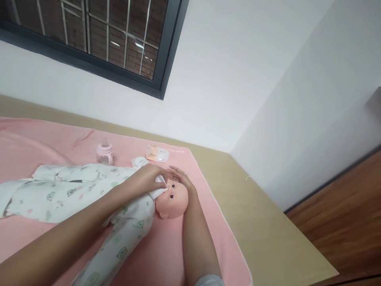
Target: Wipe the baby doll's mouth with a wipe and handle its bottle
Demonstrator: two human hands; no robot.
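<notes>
A bald, pale-pink plastic doll (172,201) in a white long-sleeved outfit (89,190) printed with green and pink figures lies on a pink blanket (166,246) over the beige tabletop (256,214). Its head is near the middle of the view, its body stretching toward 9 o'clock and one sleeve toward 7.

The left hand (151,177) pinches a thin white cloth (160,188) between thumb and fingers, its pointed corner at the doll's nose and mouth. The right hand (179,174) is open, fingers extended and lightly curved beside the head at 1 o'clock, its wrist along the crown.

A short pinch close to the working corner should give the best control; light pressure suits the smooth, rounded face, as a hard push could roll the head. The right palm would steady it best close against the crown, fingers away from the eyes and the cloth. Loose folds could drag across the face if left unbunched.

From the head, a pink-topped clear baby bottle (104,153) stands at 10 o'clock, and a clear and peach plastic packet (157,153) lies at 11.
</notes>
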